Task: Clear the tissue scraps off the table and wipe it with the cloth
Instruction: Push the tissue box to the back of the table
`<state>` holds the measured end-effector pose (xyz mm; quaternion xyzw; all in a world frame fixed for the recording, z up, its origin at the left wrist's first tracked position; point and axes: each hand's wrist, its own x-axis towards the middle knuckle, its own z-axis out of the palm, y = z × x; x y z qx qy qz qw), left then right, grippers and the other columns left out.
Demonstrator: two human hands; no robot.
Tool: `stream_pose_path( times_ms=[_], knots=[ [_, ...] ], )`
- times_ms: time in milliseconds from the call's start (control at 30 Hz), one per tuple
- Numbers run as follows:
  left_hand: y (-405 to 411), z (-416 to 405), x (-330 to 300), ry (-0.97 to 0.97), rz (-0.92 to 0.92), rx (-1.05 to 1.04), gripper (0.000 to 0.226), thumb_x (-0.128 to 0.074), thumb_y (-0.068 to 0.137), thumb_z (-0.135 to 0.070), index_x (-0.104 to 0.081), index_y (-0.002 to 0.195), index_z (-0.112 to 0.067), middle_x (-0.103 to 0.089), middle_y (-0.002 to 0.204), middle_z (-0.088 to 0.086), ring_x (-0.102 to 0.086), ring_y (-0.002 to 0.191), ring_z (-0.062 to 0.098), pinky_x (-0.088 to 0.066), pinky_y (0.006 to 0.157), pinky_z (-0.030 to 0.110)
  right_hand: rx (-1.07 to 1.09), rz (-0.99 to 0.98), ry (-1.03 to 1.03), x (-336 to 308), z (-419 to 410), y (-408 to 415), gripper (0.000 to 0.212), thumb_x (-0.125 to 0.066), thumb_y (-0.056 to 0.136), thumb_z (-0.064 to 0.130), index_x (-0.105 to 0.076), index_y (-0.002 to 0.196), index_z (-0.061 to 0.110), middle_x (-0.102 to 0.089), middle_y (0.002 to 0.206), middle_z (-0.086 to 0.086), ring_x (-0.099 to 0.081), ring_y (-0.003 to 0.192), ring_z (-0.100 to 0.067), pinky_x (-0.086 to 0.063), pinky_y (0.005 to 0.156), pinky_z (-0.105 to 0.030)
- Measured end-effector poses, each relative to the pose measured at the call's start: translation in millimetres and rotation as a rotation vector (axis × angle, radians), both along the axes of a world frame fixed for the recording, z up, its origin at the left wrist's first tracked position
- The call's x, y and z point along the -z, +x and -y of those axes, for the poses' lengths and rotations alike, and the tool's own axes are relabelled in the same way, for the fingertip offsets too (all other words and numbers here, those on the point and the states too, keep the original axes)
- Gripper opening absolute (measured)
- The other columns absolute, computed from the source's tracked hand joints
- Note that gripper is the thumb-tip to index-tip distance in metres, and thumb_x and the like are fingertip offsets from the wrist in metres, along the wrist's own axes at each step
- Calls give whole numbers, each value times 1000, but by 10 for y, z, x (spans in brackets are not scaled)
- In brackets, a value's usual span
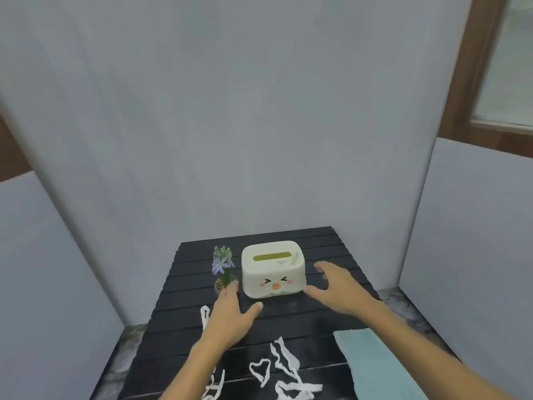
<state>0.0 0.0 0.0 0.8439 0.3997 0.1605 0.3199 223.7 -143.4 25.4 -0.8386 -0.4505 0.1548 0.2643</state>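
Both hands, left hand [230, 310] and right hand [336, 287], are spread and empty beside the tissue box [272, 269] (probably moving it aside); the tissue scraps [284, 368] at the worktop [331, 249] near edge still need gathering.

Head camera looks forward and down, near the table [331, 243].

You are looking at a staged corner of a home, boxed in by plain grey partition panels [230, 111] with a brown wooden window frame [473, 82] showing behind them at the right. The small black slatted table [331, 249] carries household things (a cartoon-faced tissue box [272, 269] and a little potted flower [223, 269]).
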Motion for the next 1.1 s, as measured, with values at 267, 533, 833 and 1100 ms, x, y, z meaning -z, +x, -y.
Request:
stream_pose_path(
  times_ms=[267, 533, 833, 1100],
  knots=[
    [565, -113, 219, -2, 231, -156, 65, -70, 84, -35, -38, 138, -17, -47, 130, 1, -45, 108, 11, -38, 84, 24, 58, -235, 122, 505, -466, 209, 92, -69, 64, 74, -44, 139, 28, -50, 142, 9, -49, 128, -14, -46, 102, -36],
    [843, -174, 299, 2, 228, -279, 58, -68, 88, -28, -44, 136, -7, -51, 127, 10, -44, 102, 12, -38, 86, 23, 105, -229, 277, 723, -632, 255, 53, -72, 81, 48, -53, 127, 28, -58, 116, 10, -56, 103, -7, -43, 81, -16],
    [1191, -222, 405, -10, 354, -189, 60, -70, 86, -37, -42, 136, -18, -53, 131, 2, -56, 113, 13, -52, 93, 31, 157, -211, 317, 741, -611, 690, 49, -75, 79, 43, -57, 121, 27, -60, 113, 9, -59, 99, -8, -46, 75, -16],
    [1658, -299, 426, 67, 368, -91, 70, -64, 89, -44, -26, 146, -26, -45, 139, 3, -51, 120, 16, -48, 101, 40, 173, -124, 378, 735, -653, 1180, 48, -77, 78, 39, -55, 119, 30, -61, 112, 11, -61, 98, -8, -51, 77, -19]
  ],
)
